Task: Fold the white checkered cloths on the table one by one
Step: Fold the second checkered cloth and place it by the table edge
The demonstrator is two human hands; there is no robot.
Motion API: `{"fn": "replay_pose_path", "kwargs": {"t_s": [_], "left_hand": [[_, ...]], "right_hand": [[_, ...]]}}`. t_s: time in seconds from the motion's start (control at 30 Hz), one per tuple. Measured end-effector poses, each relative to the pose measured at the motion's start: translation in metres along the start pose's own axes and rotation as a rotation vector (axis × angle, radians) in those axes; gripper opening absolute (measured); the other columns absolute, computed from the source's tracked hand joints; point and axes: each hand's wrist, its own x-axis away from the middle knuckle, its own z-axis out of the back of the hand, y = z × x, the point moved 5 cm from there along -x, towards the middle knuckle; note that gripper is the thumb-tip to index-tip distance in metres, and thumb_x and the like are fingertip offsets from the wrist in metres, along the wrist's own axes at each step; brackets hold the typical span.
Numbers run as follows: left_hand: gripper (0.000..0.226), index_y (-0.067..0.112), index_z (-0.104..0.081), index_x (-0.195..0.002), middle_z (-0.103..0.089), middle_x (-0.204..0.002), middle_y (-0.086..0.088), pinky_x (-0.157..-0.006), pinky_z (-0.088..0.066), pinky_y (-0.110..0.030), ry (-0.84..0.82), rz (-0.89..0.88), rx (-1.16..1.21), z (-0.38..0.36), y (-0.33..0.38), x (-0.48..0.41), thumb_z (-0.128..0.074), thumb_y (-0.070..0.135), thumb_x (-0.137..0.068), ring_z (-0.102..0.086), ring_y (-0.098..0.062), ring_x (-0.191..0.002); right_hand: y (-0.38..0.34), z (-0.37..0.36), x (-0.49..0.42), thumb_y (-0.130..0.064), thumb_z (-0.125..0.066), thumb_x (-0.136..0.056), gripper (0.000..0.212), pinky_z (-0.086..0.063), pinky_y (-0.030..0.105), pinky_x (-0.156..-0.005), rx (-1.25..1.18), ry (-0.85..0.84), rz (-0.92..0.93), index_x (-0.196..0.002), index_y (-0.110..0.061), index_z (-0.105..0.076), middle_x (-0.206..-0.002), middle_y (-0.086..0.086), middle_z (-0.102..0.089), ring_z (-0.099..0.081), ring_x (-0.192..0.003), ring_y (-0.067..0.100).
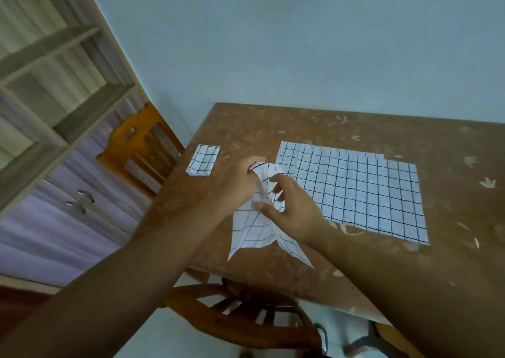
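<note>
A white checkered cloth hangs crumpled between both hands above the near left part of the brown table. My left hand pinches its top edge. My right hand grips its middle, fingers curled into the fabric. Its lower corners droop onto the tabletop. To the right, a stack of flat, unfolded checkered cloths lies spread on the table. A small folded checkered cloth rests near the table's far left corner.
A wooden chair stands at the table's left side and another chair sits under the near edge. A shelf unit with drawers lines the left. A pale wall rises behind the table.
</note>
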Motion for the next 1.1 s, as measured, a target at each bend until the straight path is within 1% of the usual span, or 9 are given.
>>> {"fn": "replay_pose_path", "kwargs": {"t_s": [0.1,0.17,0.23,0.37,0.5,0.63,0.77,0.93,1.1], "left_hand": [[0.056,0.023,-0.064,-0.132,-0.059,-0.129,0.006,-0.070,-0.049,-0.024,-0.017,-0.018,0.024,0.010,0.001,0.009,-0.038,-0.009,-0.092,-0.055,-0.008,-0.082],[0.054,0.018,-0.063,-0.133,-0.056,-0.133,0.003,-0.090,-0.050,-0.031,-0.058,-0.059,-0.010,0.013,0.001,0.013,-0.040,-0.010,-0.093,-0.054,-0.011,-0.104],[0.039,0.016,-0.065,-0.130,-0.061,-0.132,0.000,-0.092,-0.045,-0.027,-0.095,-0.149,-0.102,0.015,0.003,0.016,-0.052,-0.001,-0.097,-0.056,-0.014,-0.115],[0.019,0.015,-0.070,-0.115,-0.067,-0.102,0.003,-0.064,-0.041,-0.024,-0.185,-0.298,-0.332,0.017,0.005,0.023,-0.066,0.017,-0.097,-0.060,-0.016,-0.089],[0.020,0.020,-0.073,-0.112,-0.070,-0.106,0.004,-0.062,-0.042,-0.021,-0.337,-0.337,-0.516,0.014,0.006,0.028,-0.070,0.022,-0.093,-0.061,-0.011,-0.085],[0.006,0.015,-0.068,-0.095,-0.069,-0.102,-0.004,-0.064,-0.039,-0.026,-0.466,-0.303,-0.646,0.005,-0.002,0.034,-0.063,0.018,-0.093,-0.058,-0.018,-0.088],[0.008,0.015,-0.071,-0.088,-0.068,-0.091,-0.006,-0.065,-0.039,-0.030,-0.471,-0.245,-0.593,0.007,-0.006,0.032,-0.064,0.017,-0.092,-0.060,-0.020,-0.080],[0.017,0.023,-0.070,-0.083,-0.068,-0.085,0.001,-0.066,-0.044,-0.032,-0.381,-0.215,-0.468,0.009,0.005,0.023,-0.060,0.012,-0.093,-0.064,-0.025,-0.080],[0.005,0.023,-0.068,-0.094,-0.069,-0.093,0.005,-0.065,-0.047,-0.028,-0.305,-0.171,-0.400,-0.015,0.035,0.024,-0.066,0.018,-0.094,-0.066,-0.018,-0.085]], "right_hand": [[0.003,-0.011,0.020,-0.037,-0.059,-0.098,0.029,-0.050,0.037,-0.070,0.128,-0.048,-0.090,-0.121,-0.021,-0.052,-0.096,-0.003,-0.063,-0.061,-0.086,0.020],[0.008,-0.008,0.031,-0.025,-0.053,-0.101,0.013,-0.047,0.037,-0.066,0.158,-0.005,-0.183,-0.097,-0.013,-0.057,-0.084,0.003,-0.063,-0.060,-0.079,0.026],[0.013,0.006,0.041,-0.023,-0.050,-0.103,0.019,-0.047,0.039,-0.065,0.147,0.091,-0.270,-0.090,-0.011,-0.056,-0.080,0.006,-0.061,-0.059,-0.077,0.027],[0.018,0.050,0.061,-0.023,-0.045,-0.106,0.015,-0.037,0.033,-0.056,0.216,0.258,-0.363,-0.108,-0.014,-0.057,-0.086,0.000,-0.060,-0.059,-0.073,0.023],[0.018,0.097,0.081,-0.023,-0.046,-0.105,0.022,-0.043,0.034,-0.059,0.316,0.352,-0.421,-0.119,-0.014,-0.060,-0.086,0.003,-0.065,-0.059,-0.075,0.025],[0.021,0.137,0.100,-0.020,-0.047,-0.104,0.022,-0.045,0.035,-0.069,0.359,0.421,-0.471,-0.117,-0.014,-0.063,-0.092,0.005,-0.063,-0.057,-0.084,0.026],[0.036,0.171,0.122,-0.007,-0.045,-0.098,0.024,-0.048,0.034,-0.060,0.402,0.460,-0.512,-0.115,-0.016,-0.060,-0.096,0.009,-0.067,-0.059,-0.074,0.026],[0.060,0.199,0.138,-0.014,-0.052,-0.099,0.016,-0.054,0.036,-0.069,0.396,0.436,-0.565,-0.111,-0.019,-0.061,-0.102,0.012,-0.070,-0.063,-0.079,0.027],[0.073,0.213,0.144,-0.011,-0.055,-0.098,0.023,-0.046,0.027,-0.042,0.132,0.330,-0.668,-0.119,-0.017,-0.048,-0.093,0.013,-0.064,-0.062,-0.062,0.022]]}}
